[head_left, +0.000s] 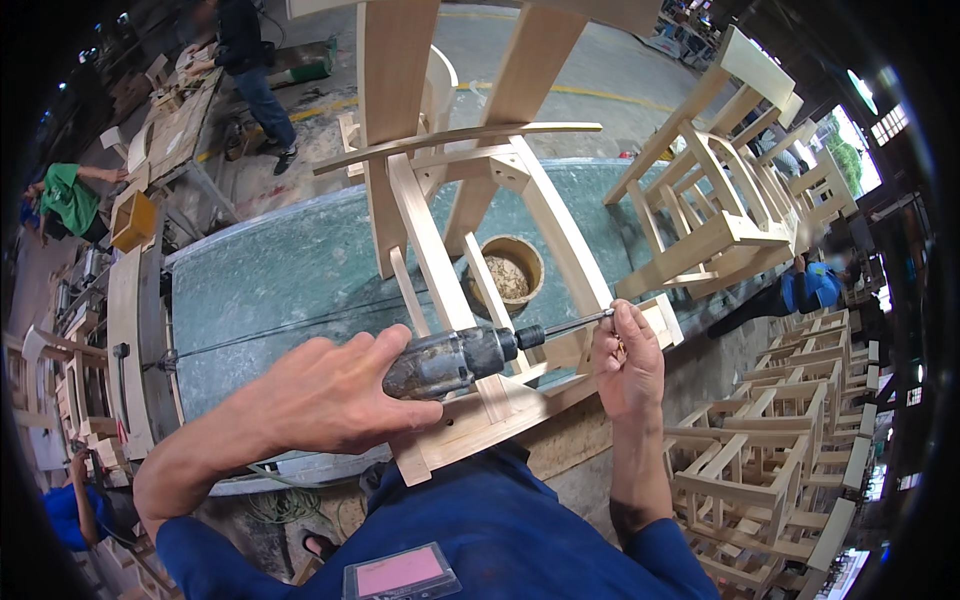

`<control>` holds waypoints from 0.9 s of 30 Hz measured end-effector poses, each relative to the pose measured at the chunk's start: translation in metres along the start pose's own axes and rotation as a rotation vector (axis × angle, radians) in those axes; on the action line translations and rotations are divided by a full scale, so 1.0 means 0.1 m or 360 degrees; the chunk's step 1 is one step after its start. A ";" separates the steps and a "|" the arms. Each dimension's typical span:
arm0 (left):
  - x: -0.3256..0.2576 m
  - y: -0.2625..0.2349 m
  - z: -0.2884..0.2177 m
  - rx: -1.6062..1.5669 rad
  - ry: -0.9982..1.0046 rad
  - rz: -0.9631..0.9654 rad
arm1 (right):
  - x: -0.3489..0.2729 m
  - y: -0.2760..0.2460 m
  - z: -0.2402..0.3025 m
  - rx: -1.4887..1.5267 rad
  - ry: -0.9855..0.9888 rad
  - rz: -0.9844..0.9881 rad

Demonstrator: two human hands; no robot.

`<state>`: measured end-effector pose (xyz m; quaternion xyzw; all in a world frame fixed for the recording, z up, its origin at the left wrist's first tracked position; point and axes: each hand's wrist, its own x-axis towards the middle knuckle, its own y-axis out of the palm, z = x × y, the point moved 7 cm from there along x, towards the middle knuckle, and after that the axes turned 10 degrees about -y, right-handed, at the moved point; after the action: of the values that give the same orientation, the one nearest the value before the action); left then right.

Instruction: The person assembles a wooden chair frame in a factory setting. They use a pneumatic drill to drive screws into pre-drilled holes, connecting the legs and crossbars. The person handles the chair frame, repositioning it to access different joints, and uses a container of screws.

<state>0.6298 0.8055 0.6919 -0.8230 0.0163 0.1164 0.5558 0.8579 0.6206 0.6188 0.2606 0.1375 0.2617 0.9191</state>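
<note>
My left hand (325,395) is wrapped round the body of a dark, worn power drill (450,362). Its long driver bit (572,325) points right. At the bit's tip, my right hand (632,365) pinches a small screw between thumb and forefinger, and brass-coloured bits show among its curled fingers. Beneath the drill lies a pale wooden chair frame (430,245), tipped over on the bench with its long back posts pointing away. Its near rail (470,428), with a dark hole in it, lies close to my body.
Behind the frame's bars, a round tub (538,268) of small pieces stands on the green-topped bench (270,270). Another chair (700,215) sits at the right; stacked chair frames (780,440) fill the floor beyond. Several people work nearby, one by a table (180,130).
</note>
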 end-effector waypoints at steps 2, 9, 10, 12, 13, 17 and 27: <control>-0.06 0.01 -0.07 0.0209 0.0285 -0.0198 | 0.02 0.04 0.01 0.0002 -0.0007 0.0003; -0.02 0.04 -0.05 0.0205 0.0320 -0.0258 | 0.02 0.01 -0.01 -0.0021 0.0072 -0.0023; -0.01 0.05 -0.05 0.0196 0.0324 -0.0251 | 0.01 0.00 -0.01 -0.0021 0.0075 -0.0039; 0.03 0.07 -0.03 0.0181 0.0327 -0.0232 | 0.01 -0.02 -0.01 -0.0051 0.0099 -0.0091; 0.05 0.08 -0.03 0.0178 0.0326 -0.0221 | 0.01 -0.01 -0.01 -0.0082 0.0116 -0.0126; 0.10 0.09 -0.01 0.0142 0.0331 -0.0167 | -0.02 0.02 0.00 -0.0176 0.0081 -0.0040; 0.15 0.11 -0.02 0.0153 0.0351 0.0117 | -0.42 -1.36 -0.02 0.0325 -0.0075 -0.0865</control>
<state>0.6433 0.8015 0.6794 -0.8020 0.1130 0.0447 0.5849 0.8781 0.4990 0.5469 0.3114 0.2066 -0.0154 0.9274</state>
